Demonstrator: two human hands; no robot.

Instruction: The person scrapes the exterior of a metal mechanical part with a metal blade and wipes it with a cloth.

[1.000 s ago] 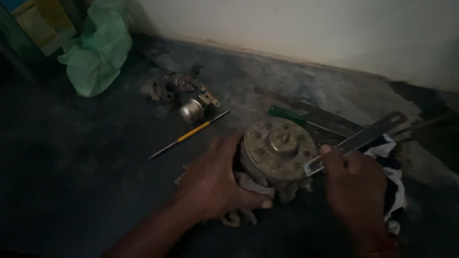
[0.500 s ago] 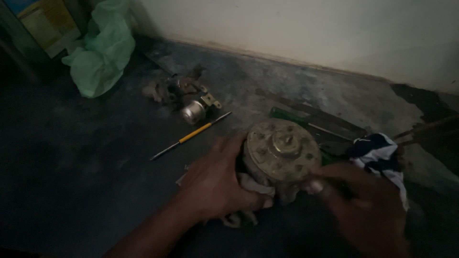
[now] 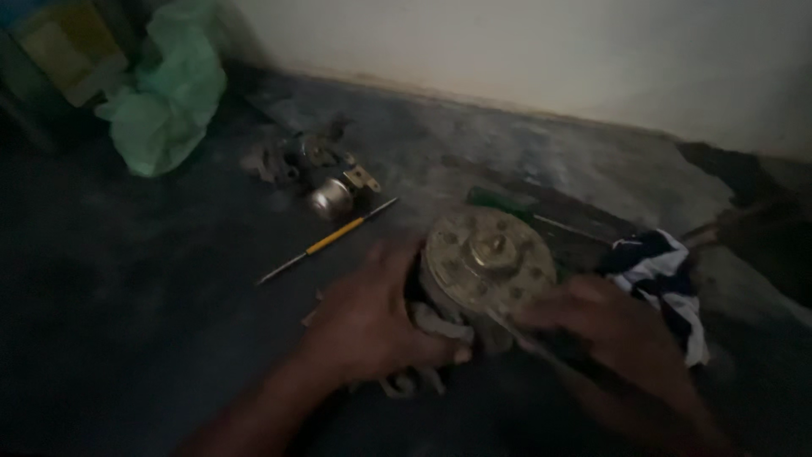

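Left hand [image 3: 372, 326] clamped round motor [image 3: 488, 264] to steady it on floor [image 3: 127, 322], right hand [image 3: 617, 326] blurred beside motor, grip impossible to tell, screwdriver [image 3: 326, 243] left of motor.

The left hand [image 3: 368, 326] lies palm down, near the middle of the view, fingers curled rightward and the thumb tucked low — its forearm runs back toward the near edge. The right hand [image 3: 613, 330] sits to the right, blurred, knuckles up, fingers [image 3: 541, 315] bent leftward toward the other hand — whether they close on anything cannot be told. The hands are just apart.
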